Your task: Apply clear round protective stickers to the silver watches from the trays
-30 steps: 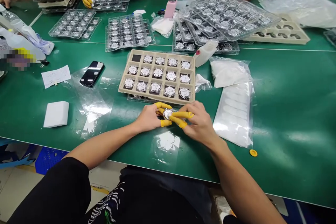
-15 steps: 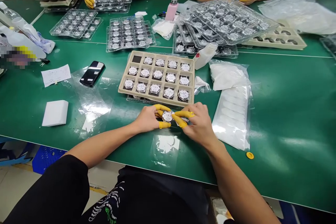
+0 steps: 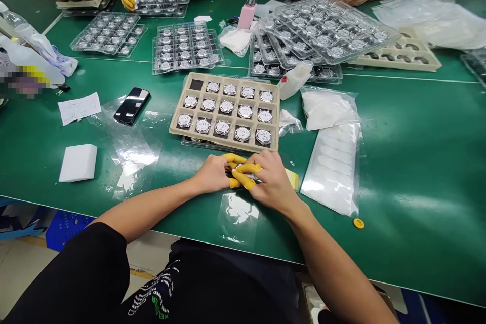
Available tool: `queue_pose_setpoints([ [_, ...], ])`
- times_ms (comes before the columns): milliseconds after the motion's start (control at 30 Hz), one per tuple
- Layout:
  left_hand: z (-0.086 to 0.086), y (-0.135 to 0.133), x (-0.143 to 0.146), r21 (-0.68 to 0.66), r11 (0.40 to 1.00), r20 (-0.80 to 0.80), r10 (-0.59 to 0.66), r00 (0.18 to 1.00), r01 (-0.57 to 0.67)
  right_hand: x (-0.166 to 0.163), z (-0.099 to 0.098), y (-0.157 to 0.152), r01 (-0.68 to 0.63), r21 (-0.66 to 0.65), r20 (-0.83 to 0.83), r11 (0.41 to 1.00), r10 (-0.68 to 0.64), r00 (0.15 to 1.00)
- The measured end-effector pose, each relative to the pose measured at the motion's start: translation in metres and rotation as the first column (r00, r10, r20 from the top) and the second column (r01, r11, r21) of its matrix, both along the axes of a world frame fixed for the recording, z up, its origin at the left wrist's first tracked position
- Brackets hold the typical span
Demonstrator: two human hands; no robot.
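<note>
- Two hands meet just in front of the tray [image 3: 228,140], the watch [image 3: 239,165] between them: the left hand [image 3: 212,172] clamps it, and the right hand [image 3: 271,180] lays its fingertips over it (whether they pinch anything else, I cannot tell).
- A loosened left grip could drop the watch onto the table [image 3: 417,162] and scuff it.
- Hard or skewed pressure from the right hand could mark the watch or twist it free.
- The yellow cots [image 3: 246,180] could slide on polished metal.
- The tray's edge lies close to the right knuckles; a bump could jolt its watches [image 3: 226,107].
- The film [image 3: 238,217] below could cling to a wrist.
</note>
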State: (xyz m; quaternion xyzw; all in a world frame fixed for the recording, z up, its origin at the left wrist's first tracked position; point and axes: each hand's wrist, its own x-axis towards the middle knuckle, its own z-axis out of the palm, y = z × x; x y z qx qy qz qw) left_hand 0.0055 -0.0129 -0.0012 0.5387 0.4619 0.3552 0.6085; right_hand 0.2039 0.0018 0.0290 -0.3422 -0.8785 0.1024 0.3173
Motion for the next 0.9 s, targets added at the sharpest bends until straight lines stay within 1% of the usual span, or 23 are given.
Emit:
queue_pose_setpoints([
  [133, 0.001, 0.000, -0.001, -0.041, 0.999, 0.028, 0.031, 0.999, -0.030, 0.002, 0.000, 0.000, 0.080, 0.018, -0.023, 0.997, -0.080, 0.997],
  [267, 0.000, 0.001, -0.001, -0.013, 1.000, 0.034, 0.004, 0.999, -0.003, 0.003, -0.001, 0.000, -0.003, 0.011, -0.030, 1.000, 0.004, 1.000],
  [367, -0.002, 0.001, 0.000, -0.036, 0.999, 0.060, 0.029, 0.998, -0.027, -0.001, -0.002, -0.003, 0.071, 0.032, -0.057, 0.997, -0.069, 0.996],
  [433, -0.002, 0.001, 0.000, -0.049, 0.998, 0.065, 0.034, 0.997, -0.031, -0.004, -0.003, -0.004, 0.073, 0.020, -0.052, 0.997, -0.072, 0.996],
  [500, -0.002, 0.001, 0.000, -0.038, 0.999, 0.057, 0.015, 0.998, -0.013, -0.002, -0.004, -0.003, 0.062, 0.023, -0.045, 0.998, -0.061, 0.997],
  [533, -0.001, 0.001, 0.000, -0.022, 1.000, 0.051, 0.003, 0.999, -0.002, 0.003, -0.004, 0.000, 0.093, 0.039, -0.055, 0.995, -0.091, 0.994],
  [600, 0.002, -0.001, -0.002, 0.053, 0.998, 0.019, -0.031, 0.999, 0.030, 0.021, -0.002, 0.006, 0.198, 0.043, -0.099, 0.979, -0.193, 0.976],
  [633, 0.004, -0.002, -0.004, 0.118, 0.992, -0.020, -0.050, 0.999, 0.052, 0.033, 0.000, 0.010, 0.242, 0.019, -0.122, 0.970, -0.238, 0.964],
  [700, 0.006, -0.004, -0.007, 0.283, 0.952, -0.136, -0.076, 0.988, 0.112, 0.058, 0.005, 0.015, 0.262, -0.072, -0.131, 0.962, -0.269, 0.954],
  [767, 0.006, -0.005, -0.009, 0.427, 0.886, -0.241, -0.081, 0.967, 0.181, 0.072, 0.009, 0.015, 0.239, -0.162, -0.113, 0.957, -0.259, 0.959],
  [800, 0.005, -0.005, -0.010, 0.476, 0.855, -0.274, -0.078, 0.959, 0.206, 0.074, 0.010, 0.013, 0.216, -0.201, -0.101, 0.955, -0.240, 0.966],
  [833, 0.004, -0.005, -0.011, 0.512, 0.830, -0.292, -0.074, 0.954, 0.221, 0.073, 0.010, 0.011, 0.187, -0.241, -0.088, 0.952, -0.213, 0.973],
  [900, 0.002, -0.004, -0.011, 0.558, 0.799, -0.305, -0.052, 0.951, 0.223, 0.065, 0.009, 0.007, 0.128, -0.309, -0.058, 0.942, -0.153, 0.987],
])
